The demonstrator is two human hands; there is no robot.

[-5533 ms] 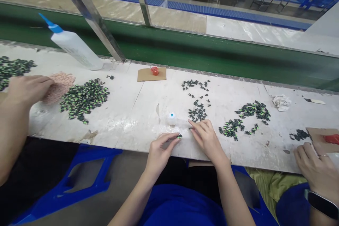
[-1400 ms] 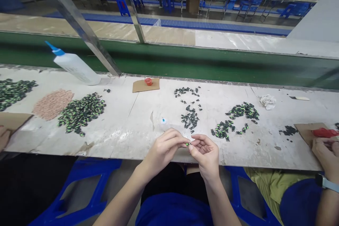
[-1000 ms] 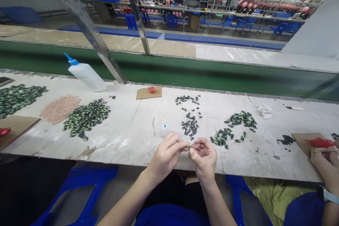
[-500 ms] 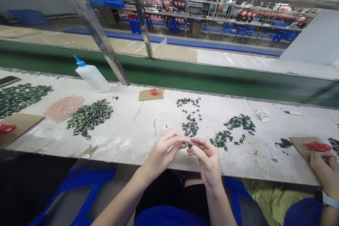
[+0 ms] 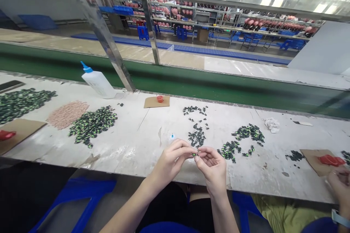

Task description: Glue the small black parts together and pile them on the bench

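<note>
My left hand (image 5: 173, 158) and my right hand (image 5: 213, 165) meet over the front of the table, fingertips pinched on one small black-and-green piece (image 5: 194, 154). Fingers cover most of the piece. Just beyond them lies a pile of small black parts (image 5: 197, 136), with more black parts (image 5: 194, 110) scattered farther back. Black-and-green pieces (image 5: 229, 150) lie to the right of my right hand, and another group (image 5: 249, 132) sits behind those. A small bottle with a blue tip (image 5: 172, 137) is partly hidden behind my left hand.
A white bottle (image 5: 98, 84) leans left of centre. Cardboard (image 5: 149, 102) bears a red cap (image 5: 160, 98). Pink parts (image 5: 68, 114) and a black-and-green heap (image 5: 94, 123) lie left. At right, a person's hand (image 5: 339, 182) is near cardboard (image 5: 308, 156). A metal post (image 5: 109, 47) rises behind.
The view has tilted slightly, so the table sits lower. My fingertips have drawn closer together around the small piece. The other person's hand at right has shifted toward the frame's edge.
</note>
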